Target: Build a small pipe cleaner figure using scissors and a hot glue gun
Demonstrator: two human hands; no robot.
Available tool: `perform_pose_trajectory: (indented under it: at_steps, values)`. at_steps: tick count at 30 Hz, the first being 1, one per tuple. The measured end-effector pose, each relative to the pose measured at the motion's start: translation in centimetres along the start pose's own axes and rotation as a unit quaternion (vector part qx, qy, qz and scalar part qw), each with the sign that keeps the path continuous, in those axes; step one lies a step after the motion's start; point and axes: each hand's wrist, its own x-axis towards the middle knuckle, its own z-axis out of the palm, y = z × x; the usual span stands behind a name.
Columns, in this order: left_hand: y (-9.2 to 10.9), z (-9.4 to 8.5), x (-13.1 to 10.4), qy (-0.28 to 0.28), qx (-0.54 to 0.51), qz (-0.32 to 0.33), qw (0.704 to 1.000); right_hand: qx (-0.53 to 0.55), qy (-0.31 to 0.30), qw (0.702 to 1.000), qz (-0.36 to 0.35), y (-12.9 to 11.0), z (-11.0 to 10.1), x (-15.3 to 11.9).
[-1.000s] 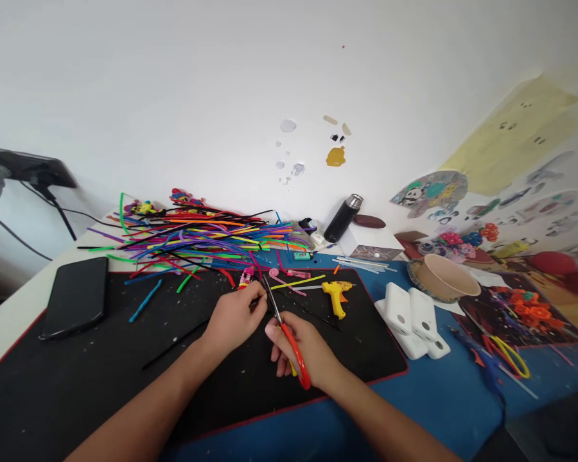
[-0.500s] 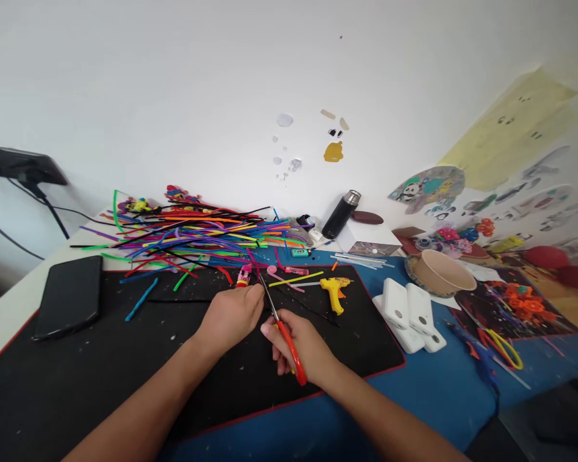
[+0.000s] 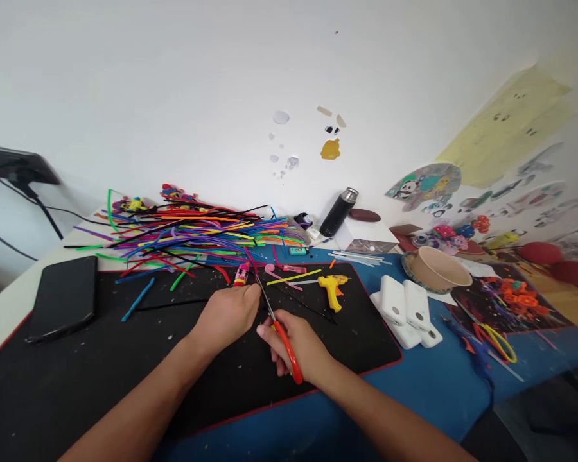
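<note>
My right hand (image 3: 298, 346) grips scissors (image 3: 288, 350) with red handles, whose blades point up and left past the fingertips of my left hand. My left hand (image 3: 230, 314) is closed in a pinch over the black mat. A magenta pipe cleaner (image 3: 251, 258) rises from its fingertips beside the blade tips; the pinched end is hidden. Just beyond the left knuckles is a small pink, red and yellow item (image 3: 241, 274), its lower part covered by the hand. A yellow glue gun (image 3: 334, 292) lies to the right of the blades.
Behind the hands spreads a heap of coloured pipe cleaners (image 3: 197, 234). A black phone (image 3: 63, 298) lies at left. To the right are white boxy devices (image 3: 404, 308), a beige bowl (image 3: 443, 269) and yellow-red scissors (image 3: 498, 340). A black flask (image 3: 338, 213) leans near the wall.
The whole view has shifted slightly, so things sit a little further left. Both hands and the scissors keep nearly the same pose against each other.
</note>
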Motion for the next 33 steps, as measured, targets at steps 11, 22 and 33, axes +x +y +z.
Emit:
perform_pose_trajectory:
  at_steps: [11, 22, 33]
  values:
    - [-0.1, 0.1, 0.0, -0.008, -0.008, 0.009, 1.000, -0.001, -0.005, 1.000, 0.022, -0.5, -0.3, -0.1]
    - [-0.5, 0.4, -0.1, -0.027, 0.036, 0.041, 0.998, 0.011, -0.004, 1.000, 0.029, -0.3, -0.2, 0.2]
    - [-0.1, 0.7, -0.2, -0.068, 0.047, 0.057, 0.995, 0.038, -0.022, 0.996, 0.073, -1.4, -0.3, -0.7]
